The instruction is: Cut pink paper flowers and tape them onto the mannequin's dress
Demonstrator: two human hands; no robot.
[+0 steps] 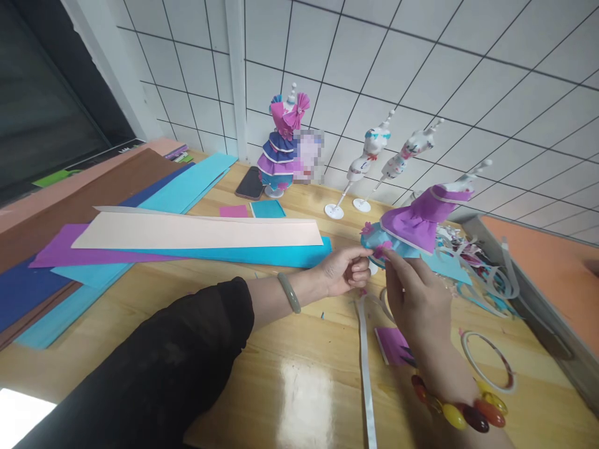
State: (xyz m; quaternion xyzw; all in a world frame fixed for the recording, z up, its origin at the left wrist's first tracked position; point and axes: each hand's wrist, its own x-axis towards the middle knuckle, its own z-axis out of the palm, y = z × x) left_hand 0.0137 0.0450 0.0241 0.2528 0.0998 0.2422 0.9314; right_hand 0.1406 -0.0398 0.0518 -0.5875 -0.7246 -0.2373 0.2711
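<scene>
A small dress form in a purple and light-blue paper dress (pixel 412 218) leans to the right on the table. Near its blue hem is my left hand (pixel 346 269), fingers curled and thumb and forefinger pinched at the hem's edge; what lies between them is hidden. Opposite it, my right hand (pixel 421 302) pinches at a small pink paper flower (pixel 382 251) on the hem. A second pink paper flower (pixel 366 228) sits a little higher on the blue part.
Long strips of crepe paper (pixel 201 234) lie at left. A dressed form (pixel 281 149), a phone (pixel 249 183) and two undressed forms (pixel 369 149) stand or lie at the back. Tape rolls (pixel 489 362), a white strip (pixel 365 374), purple paper (pixel 390 345) and scraps (pixel 486 262) are at right.
</scene>
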